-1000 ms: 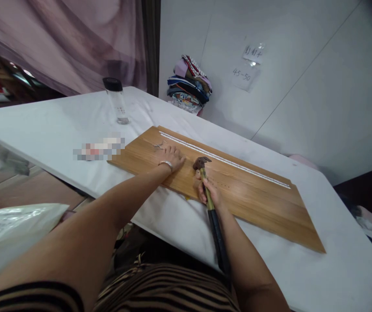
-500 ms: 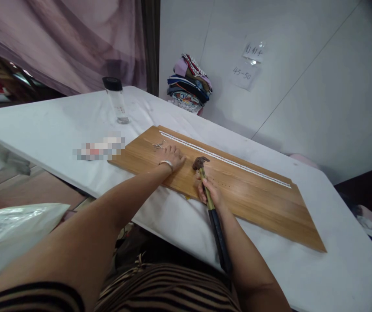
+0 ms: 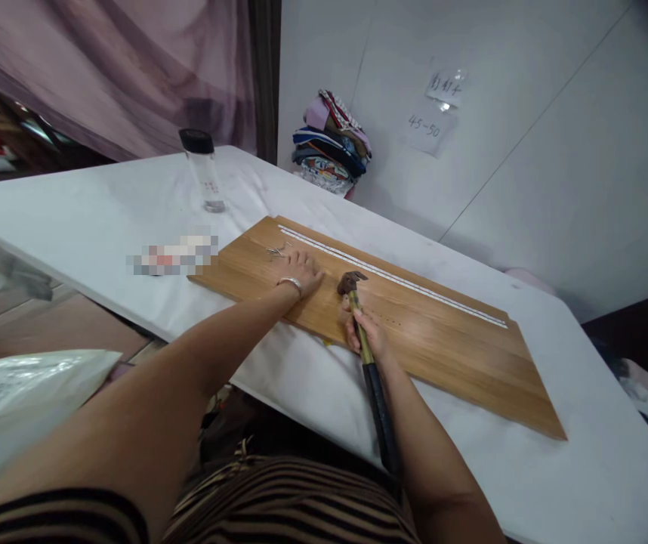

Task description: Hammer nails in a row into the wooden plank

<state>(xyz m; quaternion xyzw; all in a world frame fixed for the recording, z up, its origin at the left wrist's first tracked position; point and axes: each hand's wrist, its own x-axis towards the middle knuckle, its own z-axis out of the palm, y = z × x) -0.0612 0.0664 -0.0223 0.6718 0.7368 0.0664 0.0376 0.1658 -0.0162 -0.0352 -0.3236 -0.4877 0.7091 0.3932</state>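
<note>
A wooden board [image 3: 460,370] lies at a slant across the white-covered table. Flat on its left half rests my left hand [image 3: 302,273], fingers stretched out, a silver bracelet at the wrist. Just beyond those fingertips is a small heap of nails [image 3: 276,251]. My right hand [image 3: 368,332] is wrapped round the upper handle of a claw hammer [image 3: 378,408], whose rusty head is raised toward the board and whose dark grip points back along my forearm. A row of small dark dots [image 3: 393,322] marks the wood beside the right hand. Two white strips [image 3: 392,276] run along the far edge.
On the table [image 3: 75,219] stand a clear bottle [image 3: 205,177] with a black lid and a blurred-out item [image 3: 174,255]. Folded clothes [image 3: 331,147] are stacked by the wall, which carries paper notes [image 3: 426,130]. A plastic bag [image 3: 23,408] is at lower left.
The view has shifted very slightly. Both hands, the hammer and the board keep practically the same places.
</note>
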